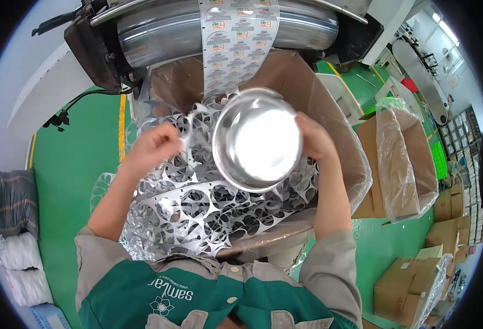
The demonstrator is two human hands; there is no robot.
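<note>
Bowl [258, 140], round shiny metal, lay over the scrap, slightly right of centre, raised above it as far as could be judged. Round outline, so no long axis to speak of. Inside washed out by glare; contents, if any, could not be told.

Right hand [315, 137] was at the bowl's right rim, touching it; its grip was closed on that edge, some fingers hidden behind the metal. Left hand [156, 147] was apart, across a gap to the bowl's left, about level with it. Left fingers curled inward, blurred; a pale strand showed at their tips. How tightly that grip was closed, or whether it had the strand, could not be told. Right hand plainly the nearer.

Beneath both: tangled silvery scrap [167, 204], full of round holes, heaped in a plastic-lined box [329, 123]. Beyond the bowl, a printed strip [238, 44] hung from a roller [159, 38] down toward the heap. Green floor [79, 192] around; second carton [370, 164] to the right.
</note>
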